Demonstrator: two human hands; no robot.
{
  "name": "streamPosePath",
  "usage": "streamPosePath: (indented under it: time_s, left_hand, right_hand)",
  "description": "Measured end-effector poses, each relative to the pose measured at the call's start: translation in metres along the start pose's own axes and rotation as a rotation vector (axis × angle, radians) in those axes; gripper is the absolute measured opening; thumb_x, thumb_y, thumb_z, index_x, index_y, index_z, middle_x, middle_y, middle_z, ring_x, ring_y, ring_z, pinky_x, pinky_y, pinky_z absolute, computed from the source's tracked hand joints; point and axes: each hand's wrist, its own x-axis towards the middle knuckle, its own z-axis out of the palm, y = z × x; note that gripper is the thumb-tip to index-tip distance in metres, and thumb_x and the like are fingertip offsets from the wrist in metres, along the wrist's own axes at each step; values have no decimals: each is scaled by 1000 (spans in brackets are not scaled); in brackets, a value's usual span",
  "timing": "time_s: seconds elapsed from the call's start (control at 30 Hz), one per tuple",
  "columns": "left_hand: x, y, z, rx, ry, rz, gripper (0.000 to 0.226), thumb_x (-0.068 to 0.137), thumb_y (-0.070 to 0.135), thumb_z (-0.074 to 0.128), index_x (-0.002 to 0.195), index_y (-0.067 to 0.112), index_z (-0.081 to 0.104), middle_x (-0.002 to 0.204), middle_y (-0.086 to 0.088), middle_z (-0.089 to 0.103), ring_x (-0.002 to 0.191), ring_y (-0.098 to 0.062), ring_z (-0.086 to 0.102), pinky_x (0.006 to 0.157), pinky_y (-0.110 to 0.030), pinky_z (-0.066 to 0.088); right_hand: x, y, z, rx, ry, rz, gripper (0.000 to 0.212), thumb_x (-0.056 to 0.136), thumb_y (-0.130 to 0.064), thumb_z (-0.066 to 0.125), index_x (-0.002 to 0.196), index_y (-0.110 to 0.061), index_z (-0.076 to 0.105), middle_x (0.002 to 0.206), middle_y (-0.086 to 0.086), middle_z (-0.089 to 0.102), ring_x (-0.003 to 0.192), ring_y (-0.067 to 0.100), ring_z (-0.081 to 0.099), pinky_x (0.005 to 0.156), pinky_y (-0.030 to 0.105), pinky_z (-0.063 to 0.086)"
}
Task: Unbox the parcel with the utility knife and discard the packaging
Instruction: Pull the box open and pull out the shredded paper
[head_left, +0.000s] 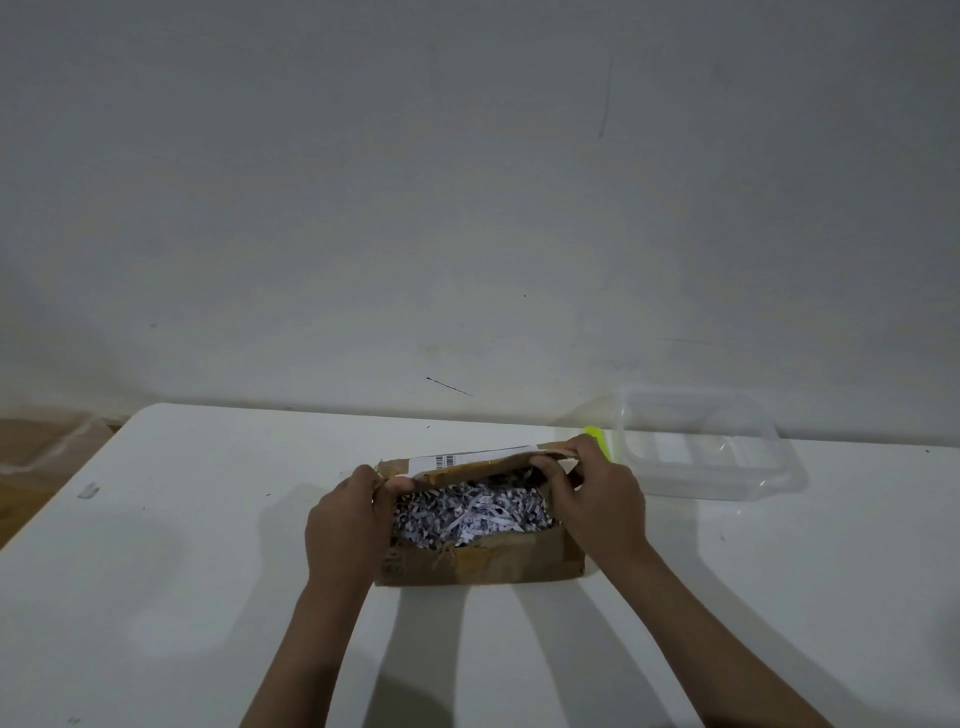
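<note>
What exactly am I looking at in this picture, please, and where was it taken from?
There is no machine here: a person wears a camera on the head, looking forward and down, so you see their own two bare arms reaching away from you.

A white table stands against a plain wall. On it sits an opened cardboard box, filled with shredded paper. The left hand grips the box's left end, and the right hand holds the far flap, which carries a white label, folding it back.

Behind the right hand a bright yellow-green object peeks out; it may be the knife, but most of it is hidden. Further right lies a clear plastic container. What the box holds under the paper cannot be seen.
</note>
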Motion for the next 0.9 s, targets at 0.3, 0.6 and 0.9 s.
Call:
streamPosePath:
  time_s: [0.3,0.6,0.9]
  left_hand:
    - [2,-5,0,-40,-50,-157,32,90,33,60,69,10,51,53,-3,55,48,-29,51,44,-26,30]
    - [-19,-5,-21,-240,-113,-95,35,82,8,69,114,23,63,103,15,62,69,-3,61,54,-14,43]
    - [-24,-18,-13,-178,-54,-76,33,72,-7,66,96,14,73,94,1,74,66,-19,68,60,-22,48]
  right_hand:
    - [-2,-5,-1,20,-12,29,38,82,-54,51,82,-16,56,45,-4,51,40,18,47,38,20,29]
    - [-14,-6,-12,79,-30,28,25,82,-49,56,90,-26,63,61,-17,59,54,8,59,45,24,43]
    - [-29,5,-4,70,19,-27,42,80,-56,50,101,-22,62,86,-2,69,51,21,58,49,30,48]
